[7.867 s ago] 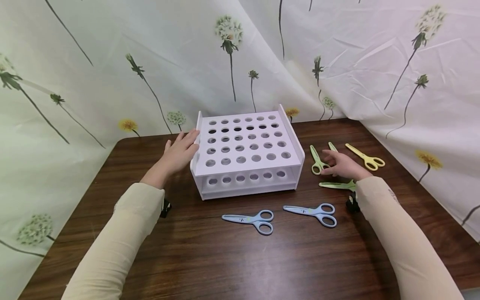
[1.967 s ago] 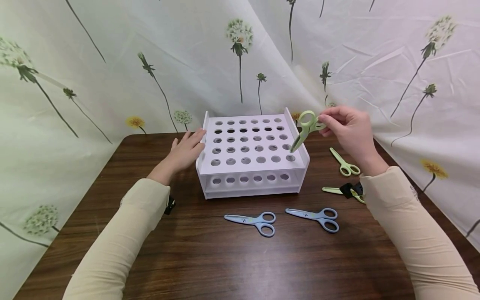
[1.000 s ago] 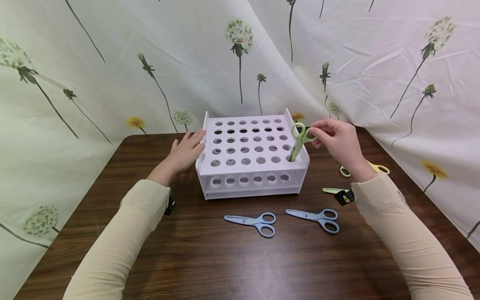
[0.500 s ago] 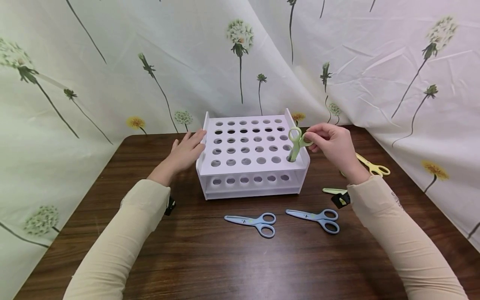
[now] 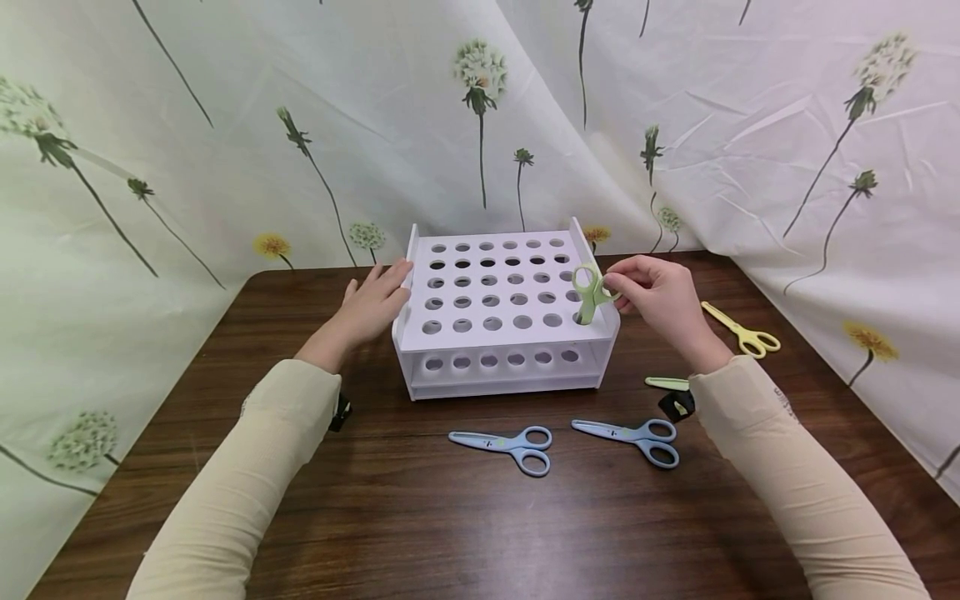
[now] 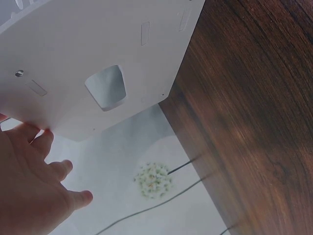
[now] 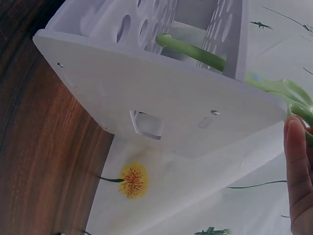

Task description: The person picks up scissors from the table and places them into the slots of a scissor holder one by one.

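Note:
A white test tube rack with rows of round holes stands towards the back of the table. My left hand rests against its left side panel, fingers extended; the left wrist view shows the fingertips at the panel edge. Beyond the rack's right side, my right hand pinches one handle loop of the light green scissors between thumb and fingers. Their blades point down through the front right hole. In the right wrist view, the green blade passes below the top plate, its tip close to the lower holed shelf.
Two pairs of blue scissors, one left and one right, lie before the rack. Yellow scissors lie to the right. Another green pair is partly hidden by my right wrist. A flowered cloth hangs behind the table.
My right hand has lifted the green scissors from the table at right, brought them over the rack and lowered the blades into the front right hole. The left hand stays at the rack.

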### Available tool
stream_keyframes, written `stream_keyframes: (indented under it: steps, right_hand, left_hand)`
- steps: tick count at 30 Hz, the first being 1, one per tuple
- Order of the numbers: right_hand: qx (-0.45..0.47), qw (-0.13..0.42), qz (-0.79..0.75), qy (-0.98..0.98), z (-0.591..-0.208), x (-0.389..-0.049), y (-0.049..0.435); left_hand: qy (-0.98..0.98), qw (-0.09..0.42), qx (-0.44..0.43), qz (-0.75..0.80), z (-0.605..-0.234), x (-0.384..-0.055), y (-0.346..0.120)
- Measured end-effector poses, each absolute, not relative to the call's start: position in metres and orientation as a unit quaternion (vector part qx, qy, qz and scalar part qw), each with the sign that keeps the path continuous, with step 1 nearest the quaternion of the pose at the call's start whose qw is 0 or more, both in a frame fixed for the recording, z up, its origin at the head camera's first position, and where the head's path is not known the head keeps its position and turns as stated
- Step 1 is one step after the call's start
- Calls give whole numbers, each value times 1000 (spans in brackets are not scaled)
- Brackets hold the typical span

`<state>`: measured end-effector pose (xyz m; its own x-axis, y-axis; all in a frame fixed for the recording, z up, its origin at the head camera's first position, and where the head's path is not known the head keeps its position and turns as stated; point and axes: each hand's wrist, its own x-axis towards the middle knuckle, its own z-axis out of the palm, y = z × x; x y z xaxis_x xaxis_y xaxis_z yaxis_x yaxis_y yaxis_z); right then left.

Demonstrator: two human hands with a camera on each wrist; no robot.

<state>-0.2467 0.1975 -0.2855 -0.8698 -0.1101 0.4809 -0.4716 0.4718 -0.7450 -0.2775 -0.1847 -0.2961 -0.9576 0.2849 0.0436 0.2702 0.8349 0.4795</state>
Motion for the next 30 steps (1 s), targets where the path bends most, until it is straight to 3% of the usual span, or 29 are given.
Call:
stream_keyframes:
  steps: [30]
  right_hand:
    - [153,148,424,-880,-290,-251,197]
  left_hand:
    - [959,16,143,243,-296,-279,-185]
